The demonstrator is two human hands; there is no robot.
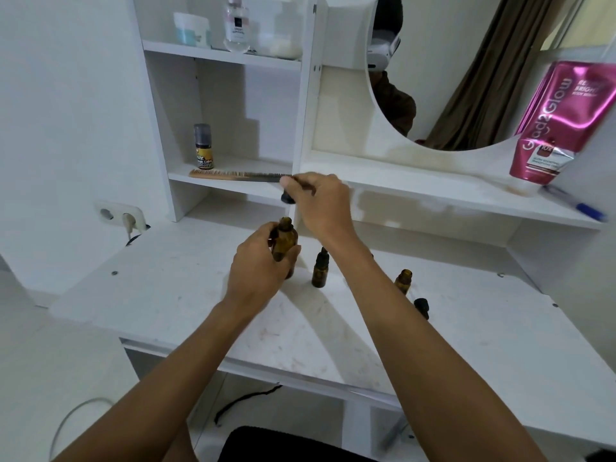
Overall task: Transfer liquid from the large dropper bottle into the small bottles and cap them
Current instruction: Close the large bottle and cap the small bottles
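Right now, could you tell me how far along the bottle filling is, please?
Done: one small bottle looks capped. In hand: left hand holds the open large bottle; right hand lifts its dropper. Left: the other small bottle stands open, its cap on the table.

Left of the large bottle (284, 243) the worktop (160, 295) lies bare; to its right stand a capped small bottle (320, 268), an open small bottle (403, 281) and a loose cap (421, 306).

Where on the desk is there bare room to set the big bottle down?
Free: the desk left of the left hand, toward the wall socket, and the near edge between the forearms. Crowded: right of the large bottle, where the capped small bottle, open small bottle and loose dropper cap sit.
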